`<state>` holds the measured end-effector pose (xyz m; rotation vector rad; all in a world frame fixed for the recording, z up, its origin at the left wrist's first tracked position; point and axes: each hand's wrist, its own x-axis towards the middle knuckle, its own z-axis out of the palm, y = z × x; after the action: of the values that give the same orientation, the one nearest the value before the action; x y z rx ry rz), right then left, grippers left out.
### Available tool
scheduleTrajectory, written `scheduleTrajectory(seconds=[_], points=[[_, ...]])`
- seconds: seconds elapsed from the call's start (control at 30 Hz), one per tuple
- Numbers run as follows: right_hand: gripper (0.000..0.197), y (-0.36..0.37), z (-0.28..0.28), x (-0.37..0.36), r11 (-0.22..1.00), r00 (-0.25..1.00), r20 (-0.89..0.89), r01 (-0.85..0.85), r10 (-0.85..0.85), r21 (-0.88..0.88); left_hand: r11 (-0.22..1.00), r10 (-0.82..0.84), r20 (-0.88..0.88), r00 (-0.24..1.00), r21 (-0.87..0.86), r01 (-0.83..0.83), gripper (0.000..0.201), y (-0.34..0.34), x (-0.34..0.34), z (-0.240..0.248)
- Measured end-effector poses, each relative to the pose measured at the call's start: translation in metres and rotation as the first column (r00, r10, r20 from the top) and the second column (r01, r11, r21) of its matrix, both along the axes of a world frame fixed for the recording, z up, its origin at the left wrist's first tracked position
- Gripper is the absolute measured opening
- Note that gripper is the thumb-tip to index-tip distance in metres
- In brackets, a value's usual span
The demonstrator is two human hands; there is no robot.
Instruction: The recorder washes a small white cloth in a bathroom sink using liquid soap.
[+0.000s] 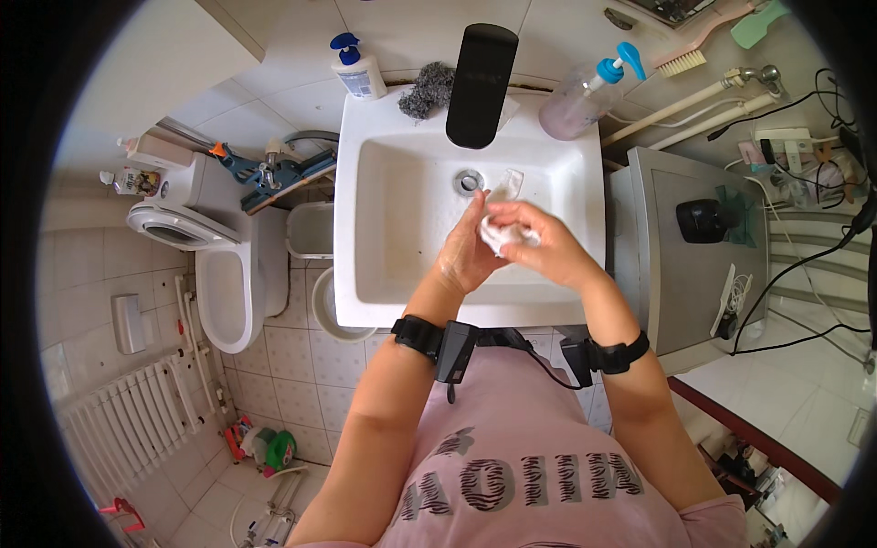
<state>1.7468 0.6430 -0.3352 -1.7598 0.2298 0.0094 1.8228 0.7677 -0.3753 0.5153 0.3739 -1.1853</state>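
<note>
Over the white sink [393,297], both hands are closed on a bunched white cloth [507,236], whose exact kind I cannot make out. My left hand [470,256] presses against its left side, palm turned inward, and looks wet. From the right, my right hand [546,245] curls its fingers round the bunch. A thin pale end of what looks like the same cloth reaches toward the drain [469,183]. A black oblong fixture [482,87] juts over the basin's far edge, beyond my hands.
Along the sink's back stand a white pump bottle [364,78], a grey scouring pad [427,89] and a clear pump bottle [574,105]. A grey cabinet [671,301] is at the right. To the left are a toilet [228,297] and a round basin [343,310] on the floor.
</note>
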Motion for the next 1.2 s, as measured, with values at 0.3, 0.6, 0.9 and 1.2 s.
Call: scheduleTrajectory(seconds=[0.3,0.6,0.9,1.2], points=[[0.048,0.003,-0.017,-0.026,0.909,0.947,-0.228,0.291,-0.228,0.298,0.914,0.324,-0.092,0.942,-0.226,-0.337,0.042,-0.008,0.005,0.002],[0.02,0.022,-0.015,0.026,0.763,0.947,0.1,0.306,-0.305,-0.569,0.934,0.234,0.006,0.972,0.277,-0.226,0.032,-0.034,-0.018,0.008],[0.031,0.053,-0.013,0.026,0.769,0.96,0.151,0.28,-0.237,-0.575,0.961,0.268,0.32,0.909,-0.149,-0.231,0.034,-0.009,-0.028,-0.043],[0.039,-0.015,-0.027,0.017,0.834,0.861,-0.384,0.459,-0.333,0.306,0.958,0.161,0.12,0.98,0.219,-0.185,0.047,-0.007,0.015,0.004]])
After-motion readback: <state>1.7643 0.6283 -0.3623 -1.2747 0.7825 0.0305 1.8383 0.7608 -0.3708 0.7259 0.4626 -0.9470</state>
